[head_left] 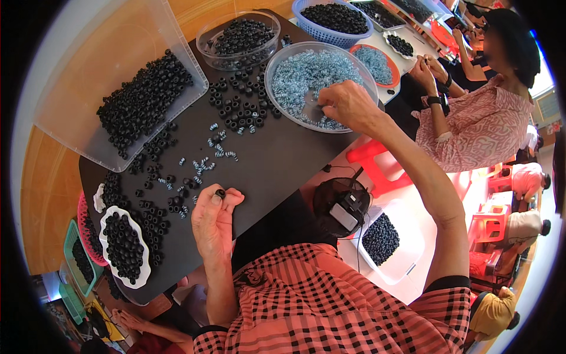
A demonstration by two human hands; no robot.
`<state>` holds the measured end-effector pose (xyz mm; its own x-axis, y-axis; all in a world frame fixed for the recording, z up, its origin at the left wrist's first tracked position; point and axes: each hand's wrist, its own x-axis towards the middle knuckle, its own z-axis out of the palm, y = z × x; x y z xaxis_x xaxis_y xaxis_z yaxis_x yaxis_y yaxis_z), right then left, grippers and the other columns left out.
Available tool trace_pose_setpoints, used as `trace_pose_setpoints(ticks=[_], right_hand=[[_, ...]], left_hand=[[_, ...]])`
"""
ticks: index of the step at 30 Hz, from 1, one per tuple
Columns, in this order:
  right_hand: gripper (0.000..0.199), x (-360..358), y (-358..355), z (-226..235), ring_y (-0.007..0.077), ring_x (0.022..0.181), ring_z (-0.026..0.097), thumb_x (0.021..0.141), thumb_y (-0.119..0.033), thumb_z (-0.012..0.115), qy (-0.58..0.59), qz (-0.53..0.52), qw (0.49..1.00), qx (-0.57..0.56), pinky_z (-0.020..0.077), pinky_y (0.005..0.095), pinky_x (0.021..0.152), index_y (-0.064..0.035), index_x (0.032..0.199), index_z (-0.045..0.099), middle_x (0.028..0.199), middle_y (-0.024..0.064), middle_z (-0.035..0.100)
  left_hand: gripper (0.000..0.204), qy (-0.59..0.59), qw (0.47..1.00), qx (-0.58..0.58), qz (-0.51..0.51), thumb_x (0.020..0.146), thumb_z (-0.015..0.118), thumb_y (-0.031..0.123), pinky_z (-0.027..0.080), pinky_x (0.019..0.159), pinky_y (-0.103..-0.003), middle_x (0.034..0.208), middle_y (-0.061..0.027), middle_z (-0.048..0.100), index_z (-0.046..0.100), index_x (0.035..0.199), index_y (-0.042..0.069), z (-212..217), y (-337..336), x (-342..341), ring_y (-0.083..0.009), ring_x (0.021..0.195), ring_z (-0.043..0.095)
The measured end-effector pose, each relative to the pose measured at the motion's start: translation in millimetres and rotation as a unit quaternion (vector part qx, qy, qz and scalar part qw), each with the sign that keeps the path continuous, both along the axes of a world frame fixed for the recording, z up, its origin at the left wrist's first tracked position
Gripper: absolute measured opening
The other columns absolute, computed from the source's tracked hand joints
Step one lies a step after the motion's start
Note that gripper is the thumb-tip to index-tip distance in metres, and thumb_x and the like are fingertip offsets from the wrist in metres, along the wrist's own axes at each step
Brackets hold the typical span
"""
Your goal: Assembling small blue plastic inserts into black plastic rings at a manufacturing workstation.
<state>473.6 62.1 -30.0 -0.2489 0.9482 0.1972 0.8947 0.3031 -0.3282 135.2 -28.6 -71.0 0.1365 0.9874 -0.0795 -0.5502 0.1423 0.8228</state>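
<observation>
Between the thumb and fingertips of my left hand is a small round black plastic cap with a hole in it. The hand hovers at the near edge of the dark table. My right hand reaches into a clear round bowl of small blue-silver coil springs. Its fingers are bent together down among the springs, and whatever they pinch is hidden. Between the hands, loose springs and black caps lie scattered on the dark tabletop.
A clear bin of black caps tilts onto the table at left. A white scalloped dish and a clear bowl hold more caps. A blue basket stands behind. At right sit a red stool and another person.
</observation>
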Motion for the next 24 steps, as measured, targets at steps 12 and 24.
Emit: trace_pose_setpoints(ticks=[12, 24], right_hand=[[0.016, 23, -5, 2, 0.0248, 0.068, 0.066, 0.075, -0.009, 0.065, -0.041, 0.026, 0.999, 0.010, 0.0518, 0.0363, 0.068, -0.0039, 0.090, 0.069, 0.073, 0.0097, 0.068], [0.018, 17, -4, 3, 0.0311, 0.072, 0.066, 0.075, -0.011, 0.064, 0.019, 0.022, 0.999, -0.013, 0.0516, 0.0393, 0.071, -0.0066, 0.091, 0.070, 0.075, 0.0129, 0.068]], left_hand=[[0.031, 0.003, 1.000, -0.006, -0.009, 0.093, 0.057, 0.014, 0.046, 0.093, -0.039, 0.081, -0.0166, 0.066, 0.052, 0.115, -0.008, -1, 0, 1, -0.0259, 0.095, 0.059], [0.021, -0.011, 1.000, 0.006, -0.016, 0.095, 0.052, 0.009, 0.046, 0.094, -0.037, 0.085, -0.0157, 0.068, 0.054, 0.109, -0.007, 1, 0, 1, -0.0241, 0.096, 0.062]])
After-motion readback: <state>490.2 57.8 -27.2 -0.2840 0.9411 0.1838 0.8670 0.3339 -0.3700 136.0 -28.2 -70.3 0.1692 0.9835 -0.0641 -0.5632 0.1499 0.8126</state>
